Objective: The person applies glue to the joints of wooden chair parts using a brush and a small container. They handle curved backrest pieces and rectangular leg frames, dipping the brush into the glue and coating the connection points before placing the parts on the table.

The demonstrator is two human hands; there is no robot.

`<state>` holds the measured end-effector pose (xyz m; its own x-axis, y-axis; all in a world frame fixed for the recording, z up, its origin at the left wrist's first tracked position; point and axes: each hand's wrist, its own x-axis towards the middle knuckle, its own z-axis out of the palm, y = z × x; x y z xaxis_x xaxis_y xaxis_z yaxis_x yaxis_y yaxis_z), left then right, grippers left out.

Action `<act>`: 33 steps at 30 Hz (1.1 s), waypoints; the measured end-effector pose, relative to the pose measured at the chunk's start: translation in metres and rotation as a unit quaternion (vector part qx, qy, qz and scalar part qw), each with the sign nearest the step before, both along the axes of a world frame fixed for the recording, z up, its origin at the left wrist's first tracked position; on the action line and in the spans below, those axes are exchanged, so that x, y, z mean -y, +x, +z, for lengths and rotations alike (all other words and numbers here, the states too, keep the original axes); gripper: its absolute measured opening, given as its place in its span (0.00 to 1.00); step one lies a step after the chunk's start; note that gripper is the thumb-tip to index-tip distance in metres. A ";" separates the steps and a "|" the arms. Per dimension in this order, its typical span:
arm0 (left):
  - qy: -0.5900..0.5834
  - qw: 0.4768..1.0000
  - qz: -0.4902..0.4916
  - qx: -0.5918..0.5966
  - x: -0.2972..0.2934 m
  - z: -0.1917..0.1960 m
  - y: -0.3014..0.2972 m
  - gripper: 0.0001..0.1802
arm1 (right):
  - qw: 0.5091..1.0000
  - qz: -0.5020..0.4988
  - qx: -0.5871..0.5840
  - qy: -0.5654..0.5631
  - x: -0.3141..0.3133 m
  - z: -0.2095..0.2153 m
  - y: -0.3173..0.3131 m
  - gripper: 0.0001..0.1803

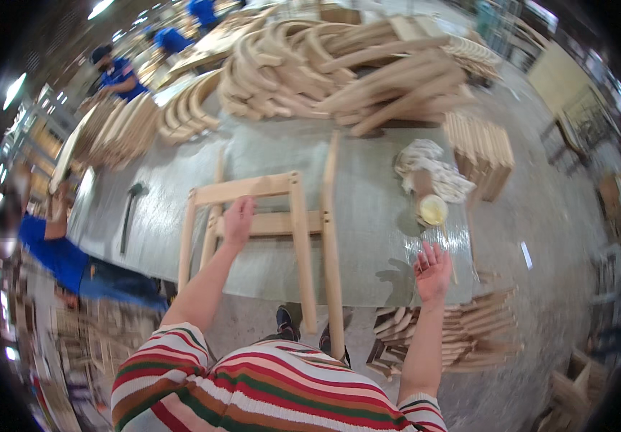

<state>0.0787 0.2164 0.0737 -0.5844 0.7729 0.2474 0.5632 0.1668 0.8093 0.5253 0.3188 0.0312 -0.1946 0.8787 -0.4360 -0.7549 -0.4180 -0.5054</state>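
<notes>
A pale wooden frame [246, 189], a cross rail with two legs, lies in front of me and overlaps a second frame with longer posts [331, 216]. My left hand [238, 222] is closed at the rail, its fingers bent against the wood; the exact grip is partly hidden. Off to the right, my right hand [433, 273] is open and empty, palm up with fingers spread, above the table edge. Just beyond it stand a small cup of pale yellow stuff [433, 210] and a thin stick [450, 248]. A crumpled white cloth [433, 169] lies behind the cup.
Curved wooden parts [339, 65] are heaped along the far side of the grey table [274, 137]. A hammer [130, 209] lies left. Stacked pieces [480, 151] stand at the right edge, more [454, 335] below. A person in blue [58, 248] stands at the left; others work beyond.
</notes>
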 end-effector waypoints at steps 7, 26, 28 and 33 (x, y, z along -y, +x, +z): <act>-0.179 0.919 0.310 -0.162 0.248 -0.006 -0.091 0.19 | 0.910 0.329 0.241 0.076 0.111 -0.027 -0.069 0.21; -0.349 0.879 0.321 -0.052 0.395 -0.048 -0.167 0.22 | 0.813 0.419 0.298 0.274 0.259 -0.016 -0.219 0.35; -0.339 0.875 0.341 -0.057 0.421 -0.051 -0.207 0.23 | 0.815 0.423 0.290 0.270 0.274 -0.016 -0.262 0.34; -0.309 0.879 0.361 -0.034 0.440 -0.048 -0.301 0.21 | 0.793 0.438 0.307 0.291 0.300 -0.008 -0.358 0.30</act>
<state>-0.2223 -0.2238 0.0259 -0.9778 0.2066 -0.0357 0.1745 0.8964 0.4074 0.1676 0.0185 0.0229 -0.7499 0.6104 -0.2551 0.1591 -0.2079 -0.9651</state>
